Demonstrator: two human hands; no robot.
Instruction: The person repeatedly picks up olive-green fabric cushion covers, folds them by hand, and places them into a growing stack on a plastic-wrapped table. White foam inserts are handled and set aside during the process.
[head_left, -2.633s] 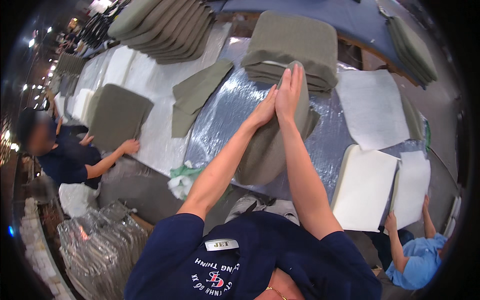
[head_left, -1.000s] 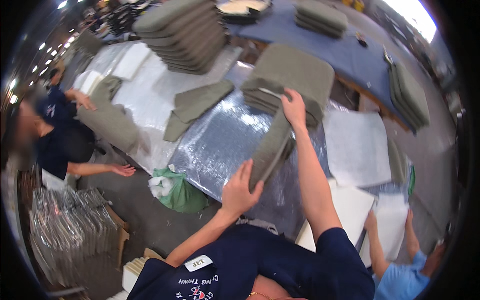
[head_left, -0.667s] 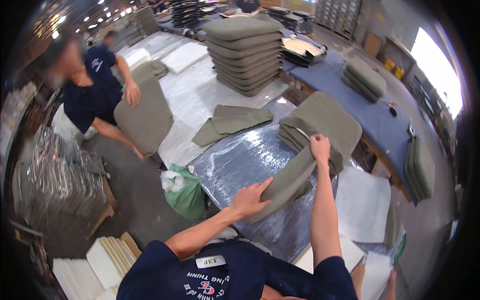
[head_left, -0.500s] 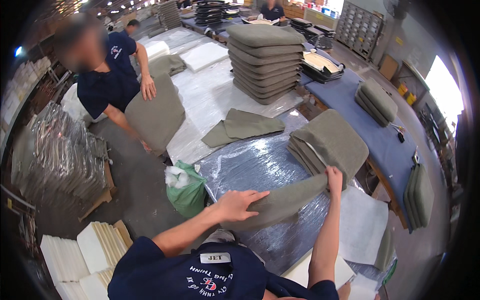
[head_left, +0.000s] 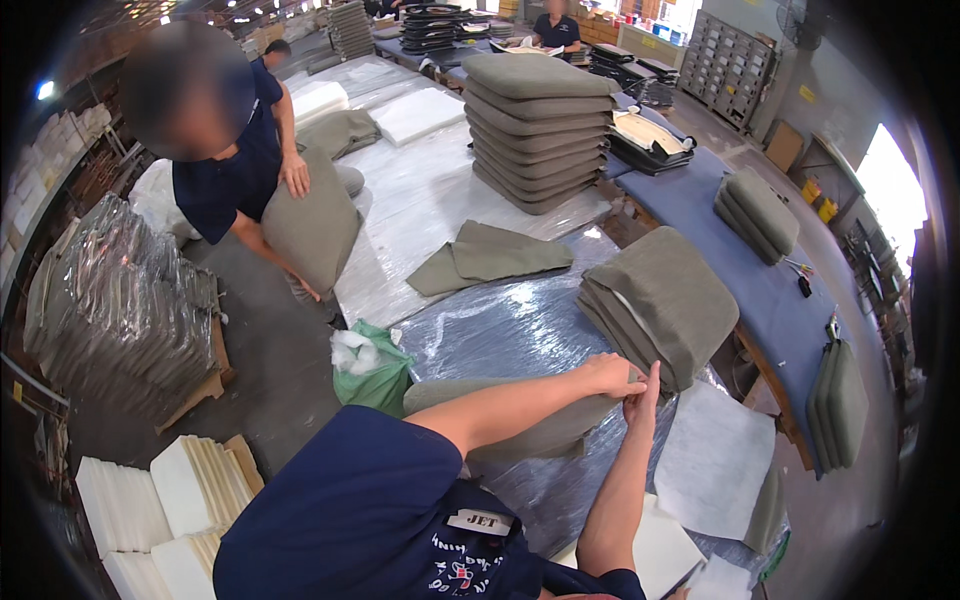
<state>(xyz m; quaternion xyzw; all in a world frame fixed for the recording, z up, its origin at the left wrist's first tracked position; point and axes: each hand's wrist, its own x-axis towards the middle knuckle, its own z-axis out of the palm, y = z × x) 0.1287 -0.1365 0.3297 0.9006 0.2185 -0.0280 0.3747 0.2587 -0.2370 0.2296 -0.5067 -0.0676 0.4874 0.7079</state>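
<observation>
A grey-green fabric cushion cover lies along the near edge of the plastic-wrapped table, partly hidden under my left forearm. My left hand reaches across it to its right end, with fingers closed at the fabric. There my right hand meets it, pressing fingers and thumb together at the same corner; the exact grip is small and partly covered. Just beyond my hands sits a stack of grey-green cushions or covers. A folded piece of the same fabric rests farther back.
A tall cushion pile stands at the back. On the left a co-worker handles a grey-green cushion. A green bag of white filling hangs by the table corner. White sheets and foam lie at the right.
My left hand has moved right along the cover, from its middle to my right hand at the end. The right hand has dropped slightly toward me. The co-worker's cushion has tilted.
</observation>
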